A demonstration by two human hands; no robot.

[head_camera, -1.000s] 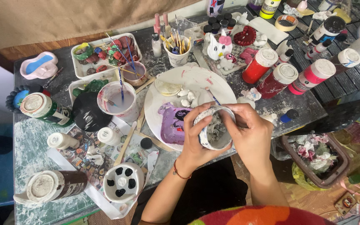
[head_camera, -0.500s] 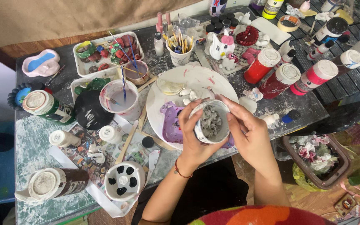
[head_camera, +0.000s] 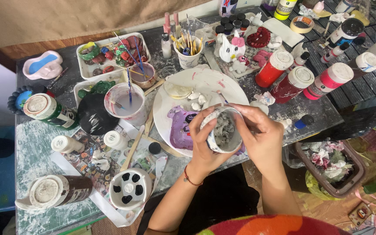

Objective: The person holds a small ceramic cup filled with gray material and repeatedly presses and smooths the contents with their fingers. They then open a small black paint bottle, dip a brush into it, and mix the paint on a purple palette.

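Clearly, the person is cradling a small round cup between both hands over the near edge of the big white plate, and the whole thing is looking a bit precarious to me. The left hand is wrapping around the cup's left side from below, its fingers closing on the wall, while the right hand is closing on the opposite side, its fingers curling over the far rim. So the cup is sitting squarely between the two sets of fingers, touching both, tilted so its greyish inside is facing up at us.

What is worrying me is the crowd underneath. The cup is hanging just above a purple figure lying on the plate; if the cup's surface is wet, I'd judge a slip could be dropping it onto that piece and smearing it. The tub of cloudy water with brushes standing in it is sitting near the left elbow's path, and the red paint bottles are standing close beyond the right hand, so a wide swing either way could be tipping one across the table. Whether the right hand is also pinching a brush I cannot tell; the fingers are hiding it.
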